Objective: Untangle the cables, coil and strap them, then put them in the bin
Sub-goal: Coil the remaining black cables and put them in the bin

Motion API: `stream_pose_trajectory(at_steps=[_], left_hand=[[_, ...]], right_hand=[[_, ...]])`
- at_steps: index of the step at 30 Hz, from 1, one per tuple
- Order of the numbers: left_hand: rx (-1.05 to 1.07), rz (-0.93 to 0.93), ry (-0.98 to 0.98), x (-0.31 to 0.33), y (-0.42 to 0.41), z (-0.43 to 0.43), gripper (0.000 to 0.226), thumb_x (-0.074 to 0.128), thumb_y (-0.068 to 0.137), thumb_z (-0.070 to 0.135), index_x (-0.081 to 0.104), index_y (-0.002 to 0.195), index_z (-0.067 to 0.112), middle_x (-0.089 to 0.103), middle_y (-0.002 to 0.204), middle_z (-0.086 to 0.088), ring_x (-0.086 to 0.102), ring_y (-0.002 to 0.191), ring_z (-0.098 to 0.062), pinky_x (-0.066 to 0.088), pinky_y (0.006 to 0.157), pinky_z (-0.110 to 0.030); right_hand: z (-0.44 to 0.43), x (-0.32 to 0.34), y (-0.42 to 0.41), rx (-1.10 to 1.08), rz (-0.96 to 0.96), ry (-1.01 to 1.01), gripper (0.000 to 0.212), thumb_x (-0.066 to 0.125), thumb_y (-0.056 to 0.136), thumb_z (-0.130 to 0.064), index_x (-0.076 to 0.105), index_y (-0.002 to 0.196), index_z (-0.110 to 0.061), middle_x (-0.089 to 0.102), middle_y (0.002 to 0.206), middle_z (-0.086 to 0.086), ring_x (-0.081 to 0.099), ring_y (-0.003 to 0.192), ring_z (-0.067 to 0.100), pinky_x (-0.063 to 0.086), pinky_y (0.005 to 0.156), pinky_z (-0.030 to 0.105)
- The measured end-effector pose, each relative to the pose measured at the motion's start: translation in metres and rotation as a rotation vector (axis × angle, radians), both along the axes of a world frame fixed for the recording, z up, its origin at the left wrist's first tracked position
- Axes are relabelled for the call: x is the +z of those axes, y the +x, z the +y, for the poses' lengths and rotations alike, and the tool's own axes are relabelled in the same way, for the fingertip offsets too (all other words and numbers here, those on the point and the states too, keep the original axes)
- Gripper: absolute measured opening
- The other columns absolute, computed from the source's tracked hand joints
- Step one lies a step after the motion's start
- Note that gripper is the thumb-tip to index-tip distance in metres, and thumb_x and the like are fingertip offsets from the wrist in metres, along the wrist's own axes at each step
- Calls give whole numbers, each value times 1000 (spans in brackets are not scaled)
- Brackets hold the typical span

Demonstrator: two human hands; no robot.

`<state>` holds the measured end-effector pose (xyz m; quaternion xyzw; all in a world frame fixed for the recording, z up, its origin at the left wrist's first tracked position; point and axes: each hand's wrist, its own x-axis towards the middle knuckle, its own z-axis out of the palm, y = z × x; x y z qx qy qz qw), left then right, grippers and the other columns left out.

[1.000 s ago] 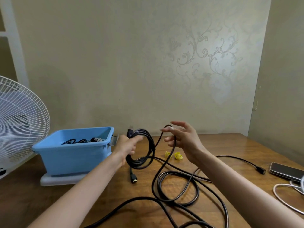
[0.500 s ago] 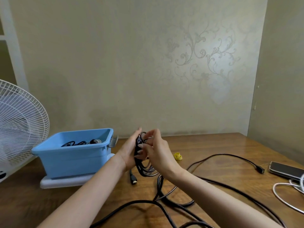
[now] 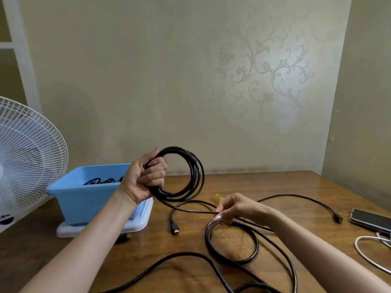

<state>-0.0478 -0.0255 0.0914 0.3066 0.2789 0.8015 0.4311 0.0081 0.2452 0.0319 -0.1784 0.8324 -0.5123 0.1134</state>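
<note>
Left hand (image 3: 146, 178) grips the coiled cable (image 3: 191, 176); right hand (image 3: 234, 208) pinches a loose strand (image 3: 190, 210) over the wooden table (image 3: 275, 182). Patterned wall (image 3: 190, 81) beyond both hands.

left hand (image 3: 143, 180): lifted coil (image 3: 197, 176) higher | right hand (image 3: 237, 208): left coil, now pinching loose cable (image 3: 206, 240) low

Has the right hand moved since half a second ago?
Yes. The right hand went right and down, away from the blue bin, toward the yellow strap.
</note>
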Motion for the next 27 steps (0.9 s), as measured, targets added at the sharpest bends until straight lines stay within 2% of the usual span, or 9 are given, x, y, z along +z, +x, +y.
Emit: stream_pose_trajectory(at_steps=[2,4,10,13,17,19,22,25,27], left_hand=[[-45,15,-100,-1,-3,-2,36,32,102,28,44,72,12,30,49,1,30,38,-9,28,44,-23],[-53,35,-202,-4,-5,1,39,34,103,28,51,73,8,33,49,1,34,40,-9,31,43,-23],[118,241,-486,-11,18,24,40,78,76,24,46,54,18,27,39,9,27,27,0,22,30,-13],[294,558,-677,-12,31,41,37,64,81,15,40,53,21,25,43,10,21,32,-1,12,36,-14],[506,834,-762,-14,40,55,38,56,92,5,46,59,20,31,48,6,24,40,-6,18,40,-17],[551,916,-774,-12,44,55,39,54,94,6,49,58,21,36,48,7,30,41,-6,24,42,-16],[681,1108,-793,-8,45,56,35,60,91,16,49,59,22,46,52,10,42,48,-2,34,50,-19],[1049,1656,-895,-14,34,55,25,52,76,43,54,71,19,48,91,9,42,87,-5,33,72,-24],[1229,1892,-908,-20,27,56,22,60,76,35,60,80,14,42,116,1,31,105,-12,24,81,-28]], right_hand=[[14,0,-14,-170,299,334,2,78,77,-19,76,78,-20,65,73,-8,58,74,10,43,69,24],[19,2,-23,-372,625,558,9,80,74,-25,78,82,-21,55,78,-6,49,81,15,35,70,28],[-3,18,-11,-603,1095,368,16,74,77,1,77,81,-14,56,93,2,59,73,17,43,64,20],[-15,28,-1,-497,1063,111,24,63,82,6,77,85,-14,56,103,-2,59,84,10,40,70,6],[-33,41,11,-445,717,-295,15,70,83,-5,76,94,-14,63,107,-3,63,93,7,52,76,18],[-35,42,10,-534,607,-424,30,76,76,-2,70,103,-15,69,99,1,68,85,11,54,74,22],[-29,44,6,-576,622,-384,40,72,77,5,63,111,-13,72,94,1,71,84,10,57,78,26],[-24,45,7,-412,624,-323,37,61,82,13,63,112,-9,74,91,4,72,85,11,56,79,23],[-25,46,8,-288,594,-330,33,59,83,14,66,105,-10,75,89,5,72,87,15,55,79,23]])
